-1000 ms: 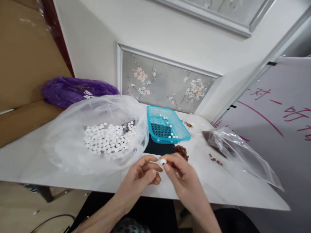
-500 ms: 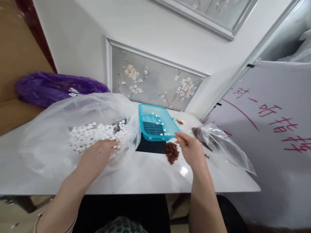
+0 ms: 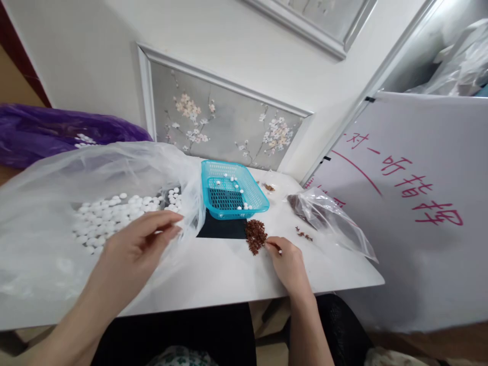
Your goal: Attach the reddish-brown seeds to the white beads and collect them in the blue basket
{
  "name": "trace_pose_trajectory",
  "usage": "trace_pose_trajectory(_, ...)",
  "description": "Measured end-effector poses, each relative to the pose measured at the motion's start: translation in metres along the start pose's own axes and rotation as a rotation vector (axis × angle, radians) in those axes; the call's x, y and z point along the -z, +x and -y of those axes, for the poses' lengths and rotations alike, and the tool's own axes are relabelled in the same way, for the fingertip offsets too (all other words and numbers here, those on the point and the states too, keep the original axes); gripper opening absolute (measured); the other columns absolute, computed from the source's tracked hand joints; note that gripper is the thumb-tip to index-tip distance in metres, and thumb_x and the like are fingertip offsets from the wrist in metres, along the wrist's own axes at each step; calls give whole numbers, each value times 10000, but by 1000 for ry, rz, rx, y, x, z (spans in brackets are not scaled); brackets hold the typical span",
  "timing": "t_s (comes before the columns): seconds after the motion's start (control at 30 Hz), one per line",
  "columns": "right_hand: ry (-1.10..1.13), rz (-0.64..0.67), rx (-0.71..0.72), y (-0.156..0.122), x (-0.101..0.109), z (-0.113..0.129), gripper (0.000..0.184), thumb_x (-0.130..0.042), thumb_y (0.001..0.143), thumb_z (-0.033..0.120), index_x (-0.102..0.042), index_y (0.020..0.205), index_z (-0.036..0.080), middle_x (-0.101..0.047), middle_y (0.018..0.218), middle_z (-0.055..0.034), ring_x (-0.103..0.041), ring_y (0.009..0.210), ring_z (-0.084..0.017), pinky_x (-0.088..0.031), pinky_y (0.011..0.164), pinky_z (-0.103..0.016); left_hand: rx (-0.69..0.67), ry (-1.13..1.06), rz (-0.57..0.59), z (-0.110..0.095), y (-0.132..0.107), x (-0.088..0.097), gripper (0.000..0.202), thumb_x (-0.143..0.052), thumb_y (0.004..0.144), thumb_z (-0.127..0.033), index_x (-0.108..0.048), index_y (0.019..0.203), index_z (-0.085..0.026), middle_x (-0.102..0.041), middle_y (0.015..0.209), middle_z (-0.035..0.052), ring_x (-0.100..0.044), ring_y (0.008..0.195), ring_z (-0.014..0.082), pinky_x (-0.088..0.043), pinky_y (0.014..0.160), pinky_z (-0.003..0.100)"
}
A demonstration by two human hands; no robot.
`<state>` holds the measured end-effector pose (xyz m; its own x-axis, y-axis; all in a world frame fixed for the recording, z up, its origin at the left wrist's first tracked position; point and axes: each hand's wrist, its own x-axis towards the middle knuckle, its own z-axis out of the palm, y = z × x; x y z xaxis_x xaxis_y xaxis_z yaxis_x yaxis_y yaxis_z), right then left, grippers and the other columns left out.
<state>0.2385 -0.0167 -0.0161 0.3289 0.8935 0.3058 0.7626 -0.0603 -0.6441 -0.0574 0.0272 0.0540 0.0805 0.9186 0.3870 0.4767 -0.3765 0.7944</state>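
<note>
Right hand drops to the brown pile as the left lifts from the white balls

Half a second ago the right hand is at the near right corner of the blue basket; now it is lower, its thumb and forefinger drawn close together at the right edge of the pile of brown pieces. Whether a piece is caught between them cannot be told. The left hand, earlier down among the white balls, is now raised before the right side of the clear bag that holds them. Its thumb and forefinger tips are near each other; whether they grip a ball cannot be seen. A second ago both hands are side by side, a ball in the right fingers.

The basket stays partly on the dark mat, with a few balls inside, and the brown pile lies on the table at the mat's right corner. The view has swung right: the purple bag is now cut by the left edge, and more of the whiteboard shows.
</note>
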Motion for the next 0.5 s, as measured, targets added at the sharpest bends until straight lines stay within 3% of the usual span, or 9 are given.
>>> trace_pose_trajectory(0.17,12,5,-2,-2,-3,3,162,-509,767,212,-664,718,212,-640,741,-34,-562,667,-193,-416,681,-317,450,-714,378,-5,-24,-44,218,-705,734,-309,-705,932,-218,-666,817,20,-574,747,130,-446,728,214)
trace_pose_trajectory(0.23,34,-2,0,-4,-2,4,145,-517,775,223,-640,702,206,-623,756,-37,-552,674,-190,-412,674,-313,614,-935,465,-3,-31,-59,189,-702,747,-296,-697,914,-208,-641,817,11,-555,728,94,-450,708,185)
trace_pose_trajectory(0.33,94,-5,1,-9,1,10,140,-509,809,250,-604,722,196,-611,774,-41,-551,692,-185,-423,656,-299,761,-1164,505,-2,-35,-68,148,-688,767,-283,-679,895,-207,-617,817,0,-553,720,73,-461,699,169)
trace_pose_trajectory(0.43,206,32,-3,-19,3,30,154,-478,860,278,-562,760,195,-573,669,-3,-543,612,-153,-445,601,-268,779,-1238,491,-4,-35,-67,92,-682,775,-269,-670,800,-181,-605,802,-2,-548,701,63,-472,689,150)
trace_pose_trajectory(0.5,412,91,-12,-28,2,49,123,-495,872,287,-542,807,193,-555,638,17,-552,590,-138,-461,593,-255,775,-1243,481,-4,-35,-65,100,-686,772,-259,-675,767,-160,-597,805,0,-538,686,50,-475,685,131)
